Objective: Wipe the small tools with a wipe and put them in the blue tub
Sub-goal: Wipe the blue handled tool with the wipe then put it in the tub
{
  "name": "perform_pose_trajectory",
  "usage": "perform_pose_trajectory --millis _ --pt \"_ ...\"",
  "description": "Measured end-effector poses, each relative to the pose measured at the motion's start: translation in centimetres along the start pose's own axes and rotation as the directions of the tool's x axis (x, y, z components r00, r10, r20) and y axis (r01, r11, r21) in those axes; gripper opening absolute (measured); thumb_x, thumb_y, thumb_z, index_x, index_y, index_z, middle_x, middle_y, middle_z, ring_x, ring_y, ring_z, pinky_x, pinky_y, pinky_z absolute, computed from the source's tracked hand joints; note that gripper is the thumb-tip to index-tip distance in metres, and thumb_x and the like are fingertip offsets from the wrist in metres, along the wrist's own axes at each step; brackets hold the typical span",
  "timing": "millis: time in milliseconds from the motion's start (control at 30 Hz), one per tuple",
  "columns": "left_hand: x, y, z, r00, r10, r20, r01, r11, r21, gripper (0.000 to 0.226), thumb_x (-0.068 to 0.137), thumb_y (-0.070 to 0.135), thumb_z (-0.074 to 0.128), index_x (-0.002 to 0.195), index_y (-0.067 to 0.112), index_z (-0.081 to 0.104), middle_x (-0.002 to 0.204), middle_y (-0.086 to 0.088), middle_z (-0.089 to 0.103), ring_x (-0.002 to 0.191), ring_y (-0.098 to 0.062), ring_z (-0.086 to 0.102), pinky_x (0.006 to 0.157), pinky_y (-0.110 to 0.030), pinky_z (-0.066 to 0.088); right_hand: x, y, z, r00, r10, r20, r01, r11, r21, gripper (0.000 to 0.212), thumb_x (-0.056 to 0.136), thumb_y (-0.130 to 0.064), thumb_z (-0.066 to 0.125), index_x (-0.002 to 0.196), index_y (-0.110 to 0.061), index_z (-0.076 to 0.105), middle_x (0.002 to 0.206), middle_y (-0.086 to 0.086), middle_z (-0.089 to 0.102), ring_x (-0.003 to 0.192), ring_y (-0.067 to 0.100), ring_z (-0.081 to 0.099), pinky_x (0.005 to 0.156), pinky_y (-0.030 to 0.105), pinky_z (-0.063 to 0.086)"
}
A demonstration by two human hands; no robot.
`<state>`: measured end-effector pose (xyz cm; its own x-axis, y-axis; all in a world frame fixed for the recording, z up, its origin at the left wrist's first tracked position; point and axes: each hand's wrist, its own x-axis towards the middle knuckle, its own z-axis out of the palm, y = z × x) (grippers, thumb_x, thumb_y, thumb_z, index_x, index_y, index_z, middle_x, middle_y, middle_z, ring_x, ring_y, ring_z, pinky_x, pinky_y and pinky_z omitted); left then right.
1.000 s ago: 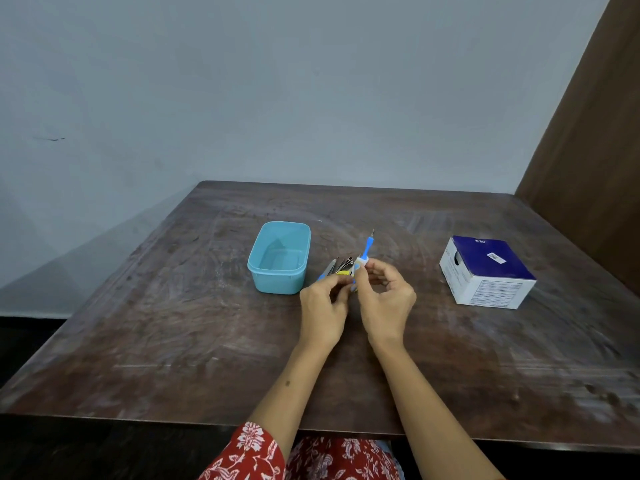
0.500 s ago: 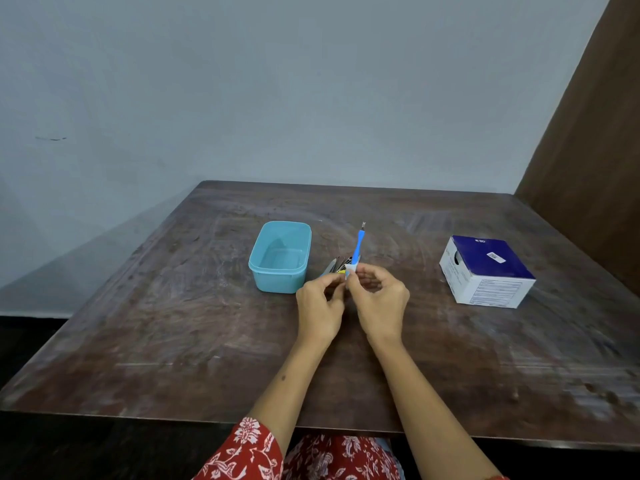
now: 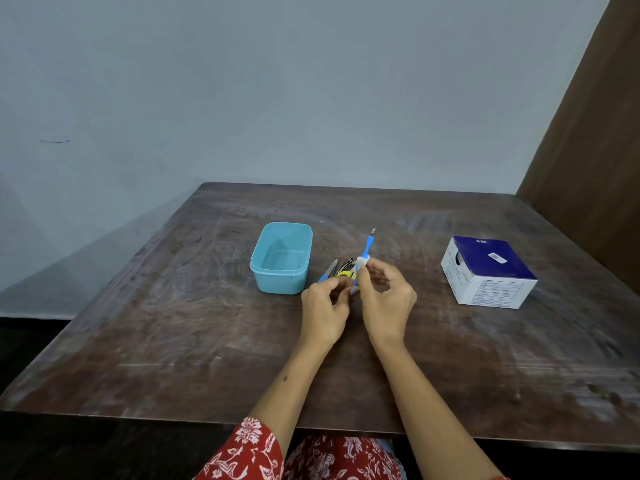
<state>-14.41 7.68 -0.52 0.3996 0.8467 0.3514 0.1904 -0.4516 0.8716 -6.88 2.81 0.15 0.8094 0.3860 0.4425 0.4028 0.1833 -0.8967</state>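
Near the middle of the worn wooden table (image 3: 173,323) we hold our two hands close together, just in front of a small pile of tools (image 3: 341,268). Our right hand (image 3: 388,299) pinches a slim blue tool (image 3: 369,245) between thumb and fingertips, with a small white wipe (image 3: 362,262) wrapped around its lower shaft; the fingers are closed on the wipe and the tool together. That blue tool stands nearly upright, tilted slightly away from us, and its thin metal tip points toward the far edge of the table. Our left hand (image 3: 323,306) sits just beside the right, its fingers curled inward near the lower end of the tool and the pile; we cannot tell whether those fingers actually grip anything. The pile lies on the table between our hands and the blue tub (image 3: 263,271), and it shows a yellow piece, a blue-handled piece and some grey metal ones. To the left of the pile the tub stands open, just beside it. Well apart on the right sits a white box with a dark blue top (image 3: 488,271). At the bottom edge we see our red patterned sleeve (image 3: 242,452).
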Motion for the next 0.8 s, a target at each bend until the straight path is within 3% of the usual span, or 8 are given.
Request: perform_pose_trajectory --millis 167,333,667,800 --pt "0.15 -0.25 -0.02 0.999 0.013 -0.030 -0.013 1.000 -0.003 0.024 0.082 -0.001 0.059 0.100 0.007 0.072 0.091 -0.005 0.074 0.082 -0.014 0.069 0.079 -0.029 0.055 0.00 0.20 0.29 0.992 0.076 0.102 -0.073 0.997 -0.039 0.011 0.076 -0.014 0.072 0.086 -0.020 0.073 0.077 -0.001 0.072 0.069 0.013 0.069 0.071 0.036 0.058" --pt "0.00 -0.08 0.02 1.000 0.021 0.003 -0.021 1.000 0.010 0.026 0.081 -0.003 0.058 0.100 0.008 0.072 0.092 -0.005 0.074 0.082 -0.014 0.069 0.078 -0.030 0.056 0.03 0.02 0.05 0.999 0.034 0.022 -0.034 0.999 -0.001 0.013 0.080 -0.015 0.071 0.088 -0.025 0.071 0.081 -0.001 0.072 0.072 0.014 0.069 0.072 0.032 0.056" --pt "-0.16 0.47 -0.12 0.999 0.002 -0.050 -0.005 0.999 -0.049 0.018 0.079 0.004 0.066 0.095 0.010 0.073 0.085 -0.002 0.074 0.075 -0.008 0.068 0.075 -0.025 0.055 -0.14 -0.27 0.06 0.998 0.055 0.034 -0.055 0.998 -0.014 0.012 0.077 -0.012 0.072 0.085 -0.021 0.073 0.076 -0.003 0.072 0.069 0.010 0.068 0.071 0.029 0.057" --pt "-0.16 0.34 -0.17 0.999 0.025 -0.048 -0.027 0.999 -0.028 0.017 0.081 0.002 0.063 0.094 0.008 0.073 0.087 -0.004 0.074 0.076 -0.009 0.068 0.074 -0.025 0.055 -0.18 -0.34 0.14 0.999 0.047 0.026 -0.047 0.999 -0.005 0.014 0.078 -0.014 0.072 0.084 -0.027 0.071 0.078 -0.003 0.072 0.069 0.012 0.068 0.071 0.031 0.057"
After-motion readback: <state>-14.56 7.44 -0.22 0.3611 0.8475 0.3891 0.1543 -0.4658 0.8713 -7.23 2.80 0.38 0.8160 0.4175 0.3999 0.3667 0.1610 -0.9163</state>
